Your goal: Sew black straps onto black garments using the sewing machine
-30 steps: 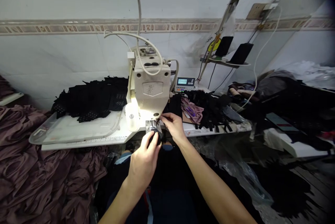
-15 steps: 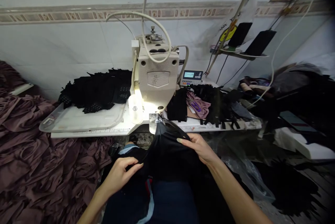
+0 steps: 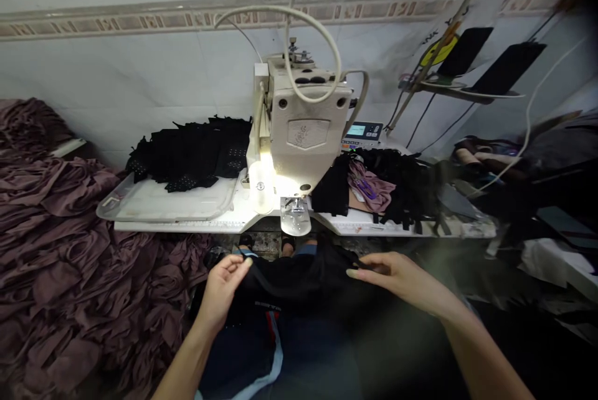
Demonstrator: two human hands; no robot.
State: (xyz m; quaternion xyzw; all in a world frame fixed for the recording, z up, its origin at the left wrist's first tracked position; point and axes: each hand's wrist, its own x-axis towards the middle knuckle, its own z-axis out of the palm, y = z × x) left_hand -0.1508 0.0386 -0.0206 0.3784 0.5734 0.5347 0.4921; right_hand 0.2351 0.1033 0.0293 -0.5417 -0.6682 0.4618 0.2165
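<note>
A piece of black fabric (image 3: 284, 278) hangs stretched between my hands, over my lap and below the sewing machine (image 3: 303, 119). My left hand (image 3: 224, 285) pinches its left edge between thumb and fingers. At the other side, my right hand (image 3: 392, 272) pinches the right edge. The fabric is apart from the machine's presser foot (image 3: 296, 208), and the metal sewing plate (image 3: 296, 224) shows bare beneath the lit needle area. The lower folds of the fabric merge with dark clothing, so their outline is hard to make out.
Left of the machine, black fabric pieces (image 3: 191, 154) lie on a clear plastic tray (image 3: 154, 204). Mauve fabric (image 3: 93, 300) is heaped at far left. Purple-handled thread snips (image 3: 365, 188) rest on cloth at right, near a control panel (image 3: 362, 132). Black thread cones (image 3: 509, 68) stand above.
The black fabric has come away from under the presser foot and down towards my lap. My hands have moved further apart, the right one rightward. The view has shifted slightly left.
</note>
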